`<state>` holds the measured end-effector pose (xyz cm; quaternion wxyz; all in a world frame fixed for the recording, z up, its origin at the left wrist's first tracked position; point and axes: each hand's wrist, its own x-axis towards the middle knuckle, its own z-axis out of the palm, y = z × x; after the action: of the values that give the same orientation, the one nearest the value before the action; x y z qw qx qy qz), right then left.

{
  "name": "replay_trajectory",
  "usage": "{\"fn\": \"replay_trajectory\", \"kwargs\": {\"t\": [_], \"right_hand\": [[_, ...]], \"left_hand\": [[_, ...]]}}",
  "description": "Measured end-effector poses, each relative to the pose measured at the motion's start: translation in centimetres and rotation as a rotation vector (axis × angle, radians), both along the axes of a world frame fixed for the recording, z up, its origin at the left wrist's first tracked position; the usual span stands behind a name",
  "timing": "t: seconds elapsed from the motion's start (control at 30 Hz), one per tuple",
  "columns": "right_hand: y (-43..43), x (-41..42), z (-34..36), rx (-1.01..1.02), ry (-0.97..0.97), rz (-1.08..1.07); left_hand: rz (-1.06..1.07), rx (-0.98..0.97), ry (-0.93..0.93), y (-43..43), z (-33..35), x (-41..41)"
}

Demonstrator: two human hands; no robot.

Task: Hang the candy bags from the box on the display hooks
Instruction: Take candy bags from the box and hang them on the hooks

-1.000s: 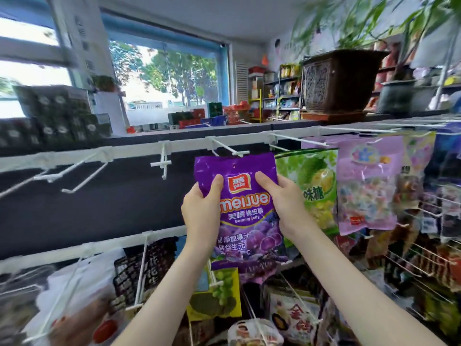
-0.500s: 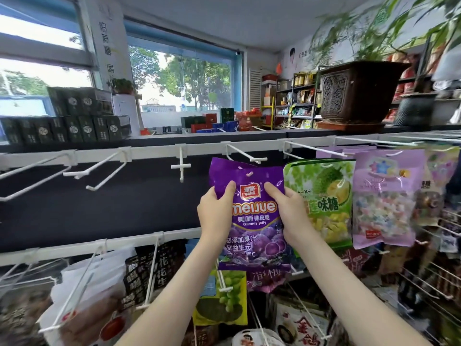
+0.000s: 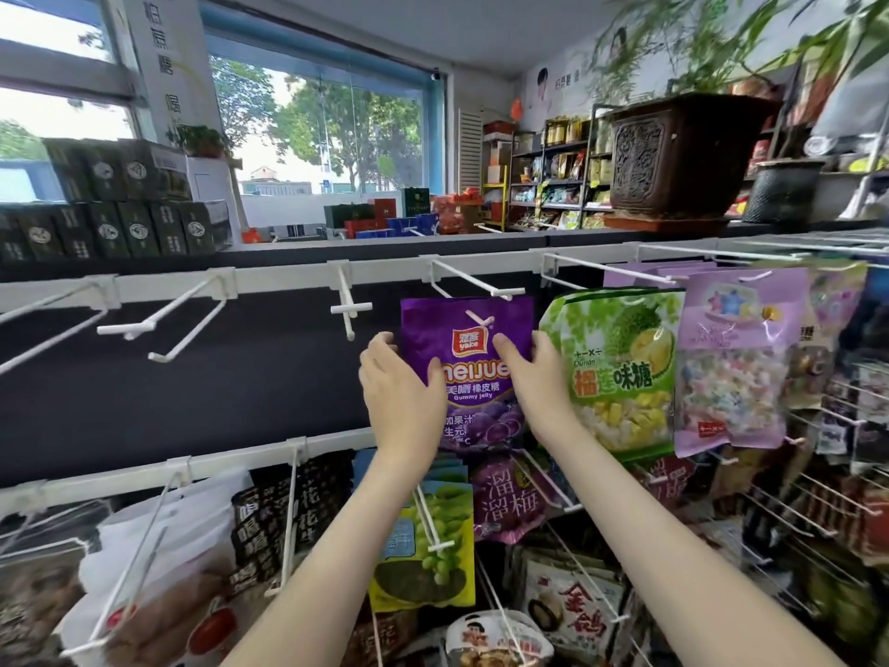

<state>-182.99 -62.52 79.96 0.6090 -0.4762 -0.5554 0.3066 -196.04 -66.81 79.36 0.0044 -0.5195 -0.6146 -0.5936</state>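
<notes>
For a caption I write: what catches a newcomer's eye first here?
The purple gummy jelly bag at the centre stands out, held by the left hand and right hand, a white hook through its hole. Beside it on the right hang a green durian candy bag and a lilac candy bag.

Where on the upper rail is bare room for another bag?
The white hooks left of the purple bag are bare. Right of it, the green bag and lilac bag crowd together; the lower rail is packed.
</notes>
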Motion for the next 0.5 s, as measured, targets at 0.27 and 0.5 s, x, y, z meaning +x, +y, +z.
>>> {"fn": "replay_trajectory", "kwargs": {"t": [0.27,0.5], "right_hand": [[-6.4,4.7,-5.2,0.040,-0.241,-0.040],[-14.9,19.0,-12.2,-0.246,-0.290,-0.199]], "left_hand": [[-0.066,0.347,0.468,-3.7,-7.7,7.6],[-0.680,0.010,0.484,-8.2,-14.2,20.2]]}}
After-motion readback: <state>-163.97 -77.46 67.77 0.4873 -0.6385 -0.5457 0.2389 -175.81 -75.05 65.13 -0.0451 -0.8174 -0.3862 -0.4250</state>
